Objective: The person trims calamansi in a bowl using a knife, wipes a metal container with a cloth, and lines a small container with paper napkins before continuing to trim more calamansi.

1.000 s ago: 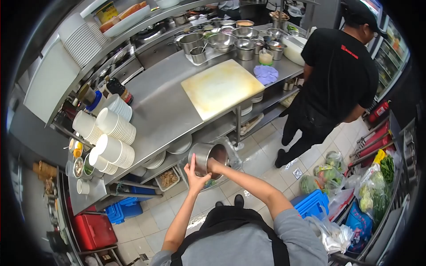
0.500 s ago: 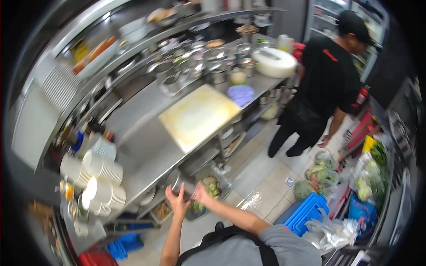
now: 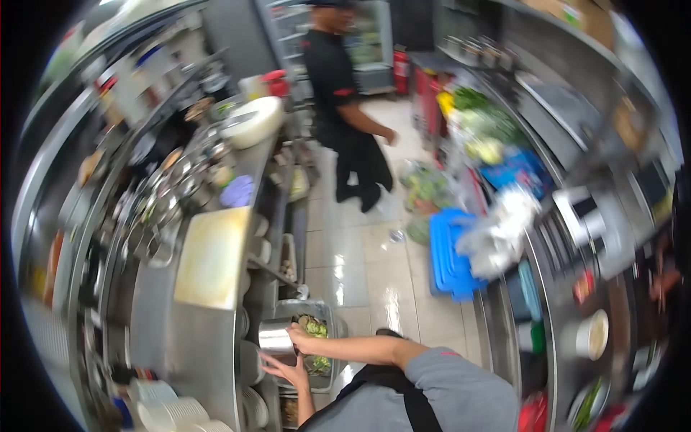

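Observation:
A shiny steel pot (image 3: 276,340) is tilted beside the steel counter's front edge, low down on the left. My right hand (image 3: 299,338) grips it by its right side, fingers closed. Against the pot's near edge is my left hand (image 3: 288,371), its thumb and spread fingers reaching around that side. A grey plastic tub (image 3: 332,333) with leafy green scraps (image 3: 314,327) stands right beside the pot, partly covered by my right forearm. The inside of the pot is hidden.
The steel counter (image 3: 152,309) carries a cutting board (image 3: 212,258), a purple cloth (image 3: 237,190), metal containers and stacked white bowls (image 3: 173,414). A person in black (image 3: 345,108) stands in the aisle. Bagged vegetables (image 3: 425,187) and a blue crate (image 3: 452,252) line the right side.
My view has swung right, bringing the right-hand shelves into sight. Both hands stay at the pot, which now shows its shiny side near the tub. The person in black has turned, an arm forward.

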Demonstrator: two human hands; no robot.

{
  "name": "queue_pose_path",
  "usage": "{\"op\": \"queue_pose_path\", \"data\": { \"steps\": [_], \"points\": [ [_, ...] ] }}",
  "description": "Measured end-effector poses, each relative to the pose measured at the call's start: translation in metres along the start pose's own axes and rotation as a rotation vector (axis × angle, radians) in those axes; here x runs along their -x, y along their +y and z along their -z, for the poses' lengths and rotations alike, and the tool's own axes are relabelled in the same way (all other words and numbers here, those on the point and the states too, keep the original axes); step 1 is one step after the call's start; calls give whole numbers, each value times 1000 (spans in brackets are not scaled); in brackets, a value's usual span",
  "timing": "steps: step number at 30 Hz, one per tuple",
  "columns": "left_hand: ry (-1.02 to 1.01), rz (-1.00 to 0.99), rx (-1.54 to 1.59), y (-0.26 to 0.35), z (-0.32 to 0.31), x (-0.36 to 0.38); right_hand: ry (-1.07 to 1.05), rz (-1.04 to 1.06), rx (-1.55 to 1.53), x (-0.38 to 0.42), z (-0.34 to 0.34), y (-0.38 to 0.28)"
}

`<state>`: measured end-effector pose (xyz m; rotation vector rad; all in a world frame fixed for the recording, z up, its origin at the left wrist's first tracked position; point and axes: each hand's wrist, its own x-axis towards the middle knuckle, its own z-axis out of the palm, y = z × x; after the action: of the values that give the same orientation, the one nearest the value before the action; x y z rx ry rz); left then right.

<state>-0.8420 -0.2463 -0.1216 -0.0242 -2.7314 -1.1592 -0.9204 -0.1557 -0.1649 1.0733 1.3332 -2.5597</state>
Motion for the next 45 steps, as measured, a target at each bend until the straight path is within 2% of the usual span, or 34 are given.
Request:
{"op": "queue_pose_path", "data": {
  "steps": [1, 3, 4, 5, 7, 9, 11, 12, 14, 16, 17, 18, 19, 20, 21, 23, 24, 25, 26, 29, 30, 31, 32, 33, 34, 35, 36, 37, 38, 39, 40, 41, 42, 45],
  "points": [
    [6, 187, 85, -22, -8, 0, -1, 94, 67, -8, 5, 6],
    [-445, 729, 833, -34, 3, -8, -36, 120, -219, 27, 25, -13],
    [-684, 1078, 1148, -35, 2, -7, -17, 129, -298, 53, 41, -24],
    [-746, 1199, 1393, -34, -2, -4, 5, 144, -376, 74, 62, -26],
    [-836, 1308, 1489, -24, -18, -1, -66, 185, -492, 91, 114, -6],
    [-1082, 1470, 1479, -4, -39, 14, -194, 243, -548, 126, 168, 13],
    [-1161, 1496, 1371, 14, -69, 36, -169, 277, -500, 171, 215, 33],
    [-1203, 1369, 1273, 23, -81, 47, -164, 288, -468, 199, 235, 44],
    [-1277, 1106, 1116, 43, -107, 76, 19, 231, -120, 278, 277, 65],
    [-1472, 812, 852, 71, -105, 101, 350, 244, 14, 324, 332, 124],
    [-1556, 655, 738, 87, -107, 120, 602, 320, -49, 353, 364, 158],
    [-1650, 531, 735, 93, -112, 137, 856, 348, -269, 407, 379, 172],
    [-1641, 259, 673, 101, -104, 160, 1089, 464, -467, 451, 402, 199],
    [-1625, 146, 607, 114, -88, 183, 1316, 570, -448, 515, 411, 217],
    [-1604, 31, 541, 127, -75, 205, 1446, 733, -591, 582, 407, 235],
    [-1598, -269, 522, 125, -87, 234, 1927, 933, -693, 685, 407, 283],
    [-1557, -442, 526, 120, -103, 246, 2043, 999, -876, 737, 395, 303],
    [-1501, -607, 535, 116, -108, 268, 2274, 1046, -811, 780, 400, 343],
    [-1543, -683, 508, 138, -62, 298, 2471, 1072, -821, 824, 403, 379],
    [-1562, -870, 514, 134, -60, 356, 2958, 949, -516, 941, 393, 487],
    [-1566, -981, 501, 133, -45, 378, 3142, 380, -368, 976, 398, 542],
    [-1543, -1074, 499, 139, -22, 401, 3131, 70, -432, 1003, 376, 535],
    [-1489, -1147, 503, 142, -3, 428, 3052, -118, -451, 1029, 380, 559],
    [-1476, -1200, 474, 141, 11, 452, 2980, -201, -237, 1055, 405, 629],
    [-1451, -1239, 428, 138, 27, 468, 2798, -647, -54, 1079, 416, 662],
    [-1506, -1223, 321, 135, 40, 482, 2690, -700, -9, 1099, 422, 683],
    [-1552, -1177, 101, 143, 67, 497, 2625, -439, -104, 1109, 388, 625],
    [-1539, -1254, 121, 119, 48, 498, 2572, -392, 43, 1136, 418, 719],
    [-1541, -1328, -64, 118, 56, 505, 2520, -500, 297, 1154, 422, 750],
    [-1555, -1336, -156, 116, 65, 512, 2604, -568, 376, 1163, 412, 724],
    [-1586, -1345, -254, 113, 71, 518, 2690, -842, 757, 1172, 388, 693],
    [-1621, -1368, -357, 103, 76, 521, 2772, -809, 767, 1207, 436, 835],
    [-1629, -1364, -344, 90, 76, 524, 2707, -1046, 521, 1200, 428, 810],
    [-1656, -1390, -329, 69, 86, 529, 2775, -563, -222, 1202, 405, 772]
  ]
}}
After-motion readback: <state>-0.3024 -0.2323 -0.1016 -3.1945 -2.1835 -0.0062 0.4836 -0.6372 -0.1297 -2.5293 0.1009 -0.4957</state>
